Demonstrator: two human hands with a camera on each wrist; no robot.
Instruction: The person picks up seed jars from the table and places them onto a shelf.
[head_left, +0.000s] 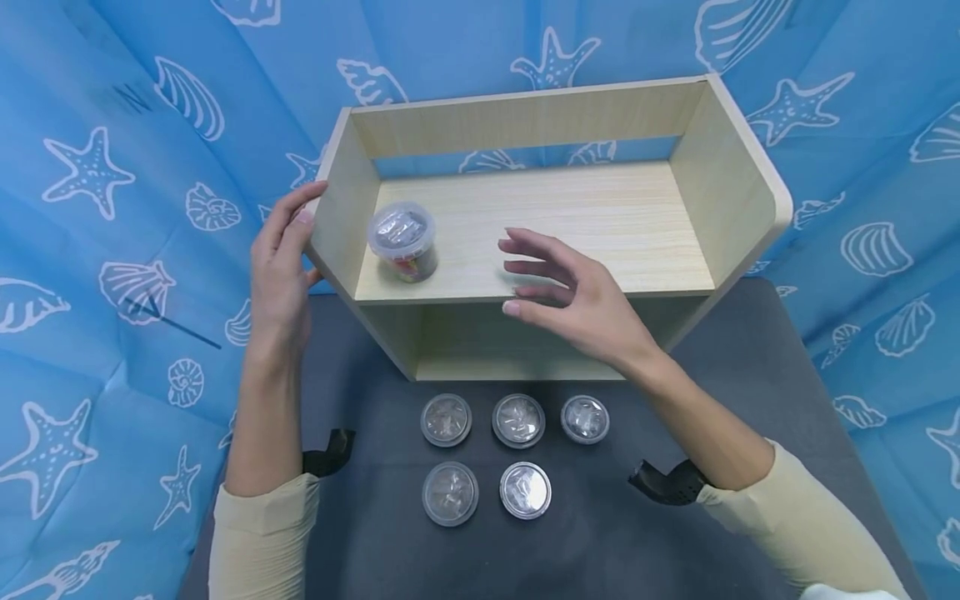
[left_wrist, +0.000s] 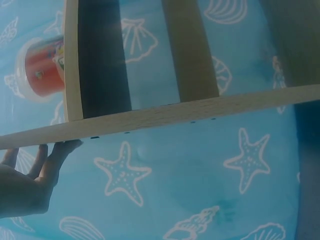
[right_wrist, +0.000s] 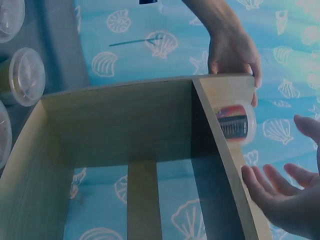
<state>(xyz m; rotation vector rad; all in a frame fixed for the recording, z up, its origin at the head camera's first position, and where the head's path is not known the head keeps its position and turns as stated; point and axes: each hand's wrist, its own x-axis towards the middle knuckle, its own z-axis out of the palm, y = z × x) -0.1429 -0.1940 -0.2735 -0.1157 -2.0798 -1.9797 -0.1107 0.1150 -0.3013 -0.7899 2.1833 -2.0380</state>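
Pale wood shelf (head_left: pixel 570 200) mid-frame in the head view, standing on a dark grey table (head_left: pixel 367 542), blue sheet (head_left: pixel 75 275) around it. One shelved tub (head_left: pixel 402 237) sits upright on the upper board, near the left wall (head_left: pixel 352 192). Five more on the table, bottom centre, clear lids up. Upper row: left tub (head_left: pixel 446 420), middle tub (head_left: pixel 518 420), right tub (head_left: pixel 585 419). Lower row: lower-left tub (head_left: pixel 450 493), lower-right tub (head_left: pixel 525 490). Left hand (head_left: pixel 279 262), left of frame, holds the shelf at the wall's front edge, fingers bent on it. Right hand (head_left: pixel 581 296), right of centre: fingers curved, wide gap to thumb, nothing held. Progress, my read: one tub up, five left.

Left wrist: shelved tub upper left, reddish body. Left hand lower left, fingertips against the wall's outer face; can't tell the far side of the grip from here.

Right wrist: shelved tub upper right, label showing. Left hand above it on the wall. Right hand at the right edge, fingers spread, apart from the tub; can't tell if fingertips touch the board. Three table tubs cut off at the upper left, none held.
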